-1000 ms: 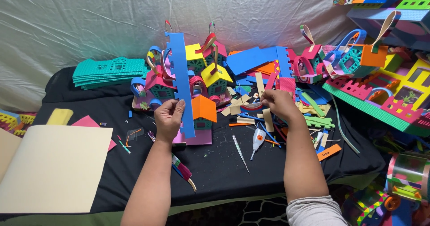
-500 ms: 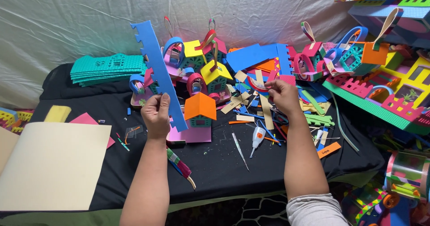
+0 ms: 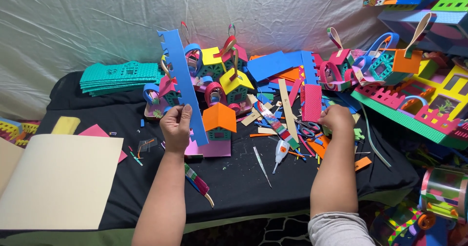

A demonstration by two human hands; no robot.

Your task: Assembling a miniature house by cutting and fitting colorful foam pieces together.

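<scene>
table [image 3: 253,187]: black cloth, I see foam scraps and small foam houses piled beyond both hands.
blue strip [image 3: 181,80]: long notched foam piece, now tilted up off the pile and leaning left above the grip; earlier it hung lower and straighter.
left hand [image 3: 176,127]: fingers clamped on the strip's lower end.
right hand [image 3: 336,119]: has slid right, now closed on the red foam piece [image 3: 312,102], scissors [image 3: 307,127] just beside.

Long blue foam strip [image 3: 183,82] with notched left edge, held upright, top tilted slightly left, pinched near its lower end, just left of an orange-roofed foam house. Pink textured foam rectangle [image 3: 312,102], standing roughly upright at centre-right amid foam scraps, touching the right hand's fingers.
</scene>
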